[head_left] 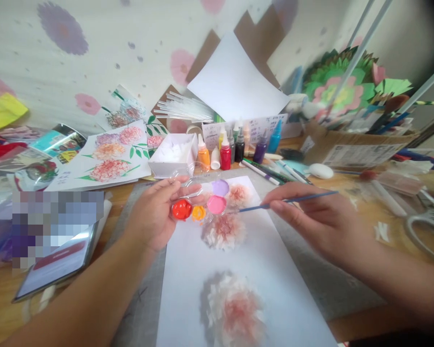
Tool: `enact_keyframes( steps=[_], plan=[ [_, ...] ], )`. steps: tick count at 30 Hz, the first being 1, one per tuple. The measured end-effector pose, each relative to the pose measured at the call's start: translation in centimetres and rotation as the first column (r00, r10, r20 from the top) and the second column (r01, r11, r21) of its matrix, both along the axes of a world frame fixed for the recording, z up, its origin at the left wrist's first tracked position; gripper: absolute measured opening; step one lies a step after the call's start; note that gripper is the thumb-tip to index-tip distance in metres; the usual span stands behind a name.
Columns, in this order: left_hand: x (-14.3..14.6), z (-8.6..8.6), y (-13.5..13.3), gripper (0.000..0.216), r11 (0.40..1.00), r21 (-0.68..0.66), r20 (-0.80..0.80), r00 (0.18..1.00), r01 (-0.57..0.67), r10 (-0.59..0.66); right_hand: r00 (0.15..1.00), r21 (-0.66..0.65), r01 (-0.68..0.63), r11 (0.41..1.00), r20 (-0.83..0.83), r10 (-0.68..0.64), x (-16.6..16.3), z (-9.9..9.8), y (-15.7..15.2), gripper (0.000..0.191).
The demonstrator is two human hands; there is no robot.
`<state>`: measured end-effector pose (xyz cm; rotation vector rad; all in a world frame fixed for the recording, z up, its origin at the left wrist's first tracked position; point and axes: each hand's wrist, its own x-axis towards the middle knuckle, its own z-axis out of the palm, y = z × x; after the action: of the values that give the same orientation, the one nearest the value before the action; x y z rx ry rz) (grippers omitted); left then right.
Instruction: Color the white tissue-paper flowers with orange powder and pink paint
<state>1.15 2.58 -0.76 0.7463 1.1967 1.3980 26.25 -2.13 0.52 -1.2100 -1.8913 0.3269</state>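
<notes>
My left hand (pixel 162 205) holds a clear plastic paint palette (pixel 193 185) by its left side. Its round wells carry red, orange, pink and lilac paint. Pinched in my right hand (pixel 307 212) is a thin blue paintbrush (pixel 292 198), its tip pointing left beside the pink well; I cannot tell whether it touches the palette. Below lies a long white sheet of paper (pixel 188 289). On it sit three ruffled white flowers with reddish middles: a near flower (pixel 238 308), a middle flower (pixel 224 231) partly under the palette, and a far flower (pixel 239 193).
Paint bottles (pixel 225 152) stand behind the paper beside a white box (pixel 173 154). At left are a tablet (pixel 58 270) and a sheet of painted flowers (pixel 112 154). Scissors (pixel 428 231) and a cardboard box of brushes (pixel 361 147) are at right. A grey mat (pixel 133 289) lies under the paper.
</notes>
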Motion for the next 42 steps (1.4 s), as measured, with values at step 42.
enact_keyframes(
  steps=[42],
  plan=[
    [0.1,0.6,-0.3,0.012,0.998,-0.041,0.031,0.998,0.05,-0.049,0.944,-0.03,0.2,0.979,-0.261,-0.201,0.5,1.0,0.4,0.012]
  ],
)
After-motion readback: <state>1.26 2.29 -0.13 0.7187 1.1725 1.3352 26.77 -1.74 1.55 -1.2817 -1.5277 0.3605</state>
